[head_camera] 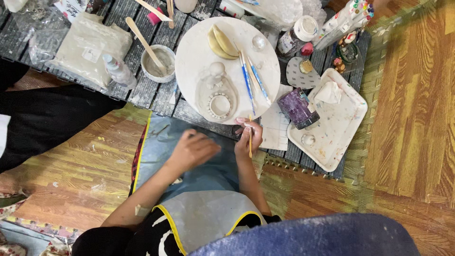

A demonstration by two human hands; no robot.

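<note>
My right hand (249,138) grips a thin wooden-handled tool (250,142) upright at the near edge of a round white board (199,52). On that board lie a small white clay ring dish (219,105), a clay knob (217,70), two yellow curved scrapers (221,42) and blue-handled brushes (248,80). My left hand (192,150) hovers loosely curled over my blue apron (208,170), holding nothing that I can see.
A purple cup (297,108) and a white paint-spattered tray (339,121) sit right of the board. A bowl of slip with a wooden stick (159,61), a small bottle (118,70) and a bag of clay (85,45) lie left. Wooden floor surrounds the low grey table.
</note>
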